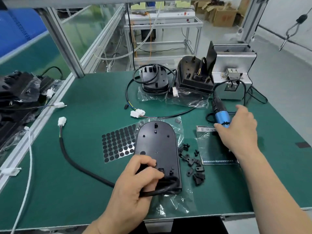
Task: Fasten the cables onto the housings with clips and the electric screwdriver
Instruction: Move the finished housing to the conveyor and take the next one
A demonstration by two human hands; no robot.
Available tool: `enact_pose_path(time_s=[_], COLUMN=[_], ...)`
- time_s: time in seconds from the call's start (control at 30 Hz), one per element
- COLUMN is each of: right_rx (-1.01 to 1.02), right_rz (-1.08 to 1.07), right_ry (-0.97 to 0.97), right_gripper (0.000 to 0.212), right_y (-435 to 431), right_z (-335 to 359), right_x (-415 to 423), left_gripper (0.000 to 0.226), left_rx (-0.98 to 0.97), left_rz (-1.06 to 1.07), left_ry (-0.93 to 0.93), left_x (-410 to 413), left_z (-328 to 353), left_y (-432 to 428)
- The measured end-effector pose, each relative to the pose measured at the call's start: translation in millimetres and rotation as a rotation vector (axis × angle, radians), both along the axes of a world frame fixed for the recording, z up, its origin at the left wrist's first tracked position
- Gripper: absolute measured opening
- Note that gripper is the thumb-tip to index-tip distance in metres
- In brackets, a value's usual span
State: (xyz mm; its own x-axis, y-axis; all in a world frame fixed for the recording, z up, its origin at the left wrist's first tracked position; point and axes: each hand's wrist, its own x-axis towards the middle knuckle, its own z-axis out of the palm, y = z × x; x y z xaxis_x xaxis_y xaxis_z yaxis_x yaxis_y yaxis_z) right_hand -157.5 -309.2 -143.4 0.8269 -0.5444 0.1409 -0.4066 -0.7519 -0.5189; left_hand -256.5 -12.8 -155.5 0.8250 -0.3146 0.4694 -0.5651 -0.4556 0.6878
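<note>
A black housing (156, 146) lies flat on a clear bag in front of me. My left hand (135, 181) holds the thick black cable (79, 166) down on the housing's near end, fingers curled round it. The cable loops left across the mat to a white connector (62, 121). My right hand (239, 130) closes around the blue electric screwdriver (222, 116), which lies on the mat to the right. Several small black clips (194, 164) are scattered between the housing and my right arm.
A sheet of black round pads (118, 144) lies left of the housing. Two more housings in bags (154, 81) (194, 76) stand at the back, with a metal screw feeder box (231, 73) at the back right. Bagged parts (18, 92) pile up far left.
</note>
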Motion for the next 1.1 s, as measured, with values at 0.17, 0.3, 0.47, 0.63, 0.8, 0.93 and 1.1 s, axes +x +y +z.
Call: enact_pose_path(time_s=[0.17, 0.3, 0.47, 0.63, 0.8, 0.93, 1.1], right_rx=[0.027, 0.401, 0.436, 0.343, 0.386, 0.625, 1.196], right_rz=[0.380, 0.807, 0.746, 0.671, 0.594, 0.529, 0.494], right_ry=[-0.321, 0.022, 0.096, 0.170, 0.062, -0.097, 0.104], right_gripper=[0.053, 0.056, 0.058, 0.056, 0.047, 0.060, 0.106], right_y=[56.7, 100.0, 99.4, 101.9, 119.6, 131.1, 138.5], right_z=[27.1, 34.6, 20.0, 19.6, 18.7, 31.4, 44.1], right_x=[-33.2, -73.0, -79.3, -67.7, -70.8, -69.6, -48.2], left_gripper=[0.011, 0.019, 0.073, 0.059, 0.053, 0.058, 0.053], left_rx=[-0.051, -0.006, 0.187, -0.233, -0.270, -0.567, -0.683], left_rz=[-0.019, -0.056, -0.079, 0.012, 0.178, 0.080, 0.088], left_ry=[0.057, 0.029, 0.468, 0.967, 1.094, 1.151, 1.015], left_x=[2.6, 2.7, 9.1, 40.7, 55.7, 61.0, 63.1], left_z=[0.2, 3.1, 25.7, 44.2, 36.2, 42.5, 43.6], left_y=[4.8, 7.0, 31.6, 46.2, 22.5, 29.2, 45.9])
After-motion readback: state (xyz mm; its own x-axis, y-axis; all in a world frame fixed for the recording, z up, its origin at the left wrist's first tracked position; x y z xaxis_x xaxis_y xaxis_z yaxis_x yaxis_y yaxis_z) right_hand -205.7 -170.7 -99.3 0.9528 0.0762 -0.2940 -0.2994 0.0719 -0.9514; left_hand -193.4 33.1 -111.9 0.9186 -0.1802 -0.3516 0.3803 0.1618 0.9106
